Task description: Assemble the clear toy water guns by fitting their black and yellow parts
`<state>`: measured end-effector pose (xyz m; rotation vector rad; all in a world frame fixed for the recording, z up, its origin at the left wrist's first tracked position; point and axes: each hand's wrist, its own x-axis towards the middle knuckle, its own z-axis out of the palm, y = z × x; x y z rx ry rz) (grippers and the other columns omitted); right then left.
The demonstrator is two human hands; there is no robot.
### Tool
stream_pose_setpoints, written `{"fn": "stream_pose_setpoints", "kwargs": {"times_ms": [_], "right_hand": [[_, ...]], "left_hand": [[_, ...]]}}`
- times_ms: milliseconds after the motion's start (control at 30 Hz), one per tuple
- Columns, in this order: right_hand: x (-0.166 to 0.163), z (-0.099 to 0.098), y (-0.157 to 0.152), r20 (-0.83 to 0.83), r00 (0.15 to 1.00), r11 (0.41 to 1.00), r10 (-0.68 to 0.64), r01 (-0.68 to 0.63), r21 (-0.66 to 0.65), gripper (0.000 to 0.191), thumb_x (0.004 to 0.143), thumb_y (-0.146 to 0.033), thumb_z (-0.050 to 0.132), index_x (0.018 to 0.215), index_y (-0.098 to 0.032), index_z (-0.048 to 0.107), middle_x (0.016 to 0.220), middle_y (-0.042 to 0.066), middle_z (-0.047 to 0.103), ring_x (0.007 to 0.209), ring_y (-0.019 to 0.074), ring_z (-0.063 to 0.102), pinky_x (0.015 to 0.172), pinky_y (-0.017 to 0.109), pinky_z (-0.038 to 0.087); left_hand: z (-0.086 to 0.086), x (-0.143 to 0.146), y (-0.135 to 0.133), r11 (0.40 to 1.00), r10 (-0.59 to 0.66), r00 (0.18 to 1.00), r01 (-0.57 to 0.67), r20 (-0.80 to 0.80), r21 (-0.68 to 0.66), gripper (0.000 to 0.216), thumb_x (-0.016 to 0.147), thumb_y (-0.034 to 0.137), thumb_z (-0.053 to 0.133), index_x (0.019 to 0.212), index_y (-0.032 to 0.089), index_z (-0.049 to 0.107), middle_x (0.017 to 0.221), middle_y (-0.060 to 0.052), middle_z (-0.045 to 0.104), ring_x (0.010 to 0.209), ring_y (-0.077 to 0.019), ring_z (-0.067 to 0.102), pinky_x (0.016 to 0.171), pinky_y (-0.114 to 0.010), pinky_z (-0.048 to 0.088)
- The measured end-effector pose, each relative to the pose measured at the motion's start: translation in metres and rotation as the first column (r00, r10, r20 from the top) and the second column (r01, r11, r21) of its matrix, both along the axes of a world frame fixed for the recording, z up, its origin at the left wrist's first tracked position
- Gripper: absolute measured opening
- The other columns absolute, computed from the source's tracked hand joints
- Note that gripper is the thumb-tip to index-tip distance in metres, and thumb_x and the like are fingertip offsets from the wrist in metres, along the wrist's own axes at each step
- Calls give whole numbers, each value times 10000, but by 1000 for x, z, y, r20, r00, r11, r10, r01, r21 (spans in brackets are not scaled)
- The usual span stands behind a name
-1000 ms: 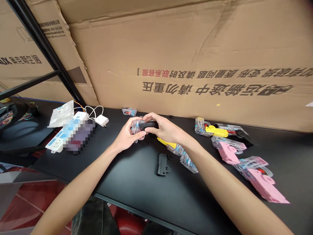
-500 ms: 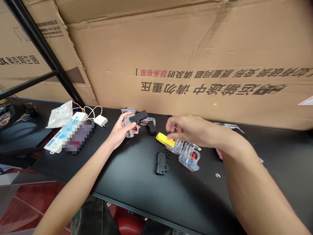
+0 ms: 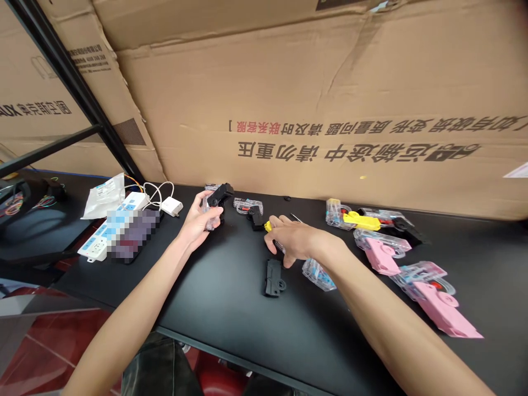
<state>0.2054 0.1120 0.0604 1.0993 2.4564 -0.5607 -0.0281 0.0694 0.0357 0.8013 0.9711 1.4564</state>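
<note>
My left hand (image 3: 197,223) is closed around a toy gun (image 3: 218,198) with a clear body and a black upper part, raised at an angle above the black table. My right hand (image 3: 291,239) curls down over a yellow and clear toy gun (image 3: 268,226), which it mostly covers. A thin metal rod (image 3: 296,218) shows just behind the right knuckles. Between the hands lies a toy gun (image 3: 252,212) in clear and black plastic. Nearer to me is a loose black plastic part (image 3: 274,279), and a clear toy gun body (image 3: 319,275) sits partly under my right forearm.
Farther right lie a yellow toy gun (image 3: 361,221), a black one (image 3: 406,228) and two pink ones, one nearer (image 3: 441,308) and one farther (image 3: 381,256). On the left are a power strip (image 3: 97,239), a charger (image 3: 171,206) and a plastic bag (image 3: 103,195). Cardboard (image 3: 289,82) stands behind.
My right hand has come down and left onto the yellow toy gun. The left hand has shifted slightly left and tilted its toy gun. The pink toy guns have come into view.
</note>
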Motion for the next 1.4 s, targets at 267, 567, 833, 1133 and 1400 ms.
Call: {"fn": "stream_pose_setpoints", "kwargs": {"times_ms": [267,567,833,1133,1400], "right_hand": [[-2,-11,7,-159,987,998,-15,26,64,134,672,-226,821,753,-238,715,997,60,551,1021,261,541,776,307,460],[-5,-25,12,-247,967,995,61,-39,95,152,766,-204,764,900,-239,703,967,35,609,965,223,567,731,272,416],[-14,-21,6,-316,949,997,18,-42,-68,123,780,-175,729,770,-214,613,837,3,631,717,147,567,604,253,382],[-16,4,6,-783,600,946,-162,-133,-297,243,813,-421,734,826,-197,641,759,-10,653,678,132,580,637,266,448],[-26,-5,9,-919,326,974,-220,126,-189,197,805,-416,752,832,-222,725,969,22,633,752,133,565,733,316,483]], "left_hand": [[2,1,-1,999,-26,992,22,121,40,459,672,184,818,1022,249,529,919,38,579,674,-75,579,497,-177,415],[1,0,0,994,-107,988,106,114,18,253,939,346,588,1100,163,658,1248,-101,675,985,-224,705,682,-284,564],[5,6,-4,989,-145,984,146,108,-3,330,1006,372,492,1202,174,669,1312,-120,661,1125,-292,691,824,-369,601],[4,13,-8,990,-121,983,131,141,-60,269,996,334,527,1164,164,650,1231,-127,700,1151,-288,680,1005,-547,546],[-5,21,-12,970,-241,969,242,45,-29,429,914,355,672,1316,241,578,1392,-112,610,1192,-309,654,1024,-591,530]]}}
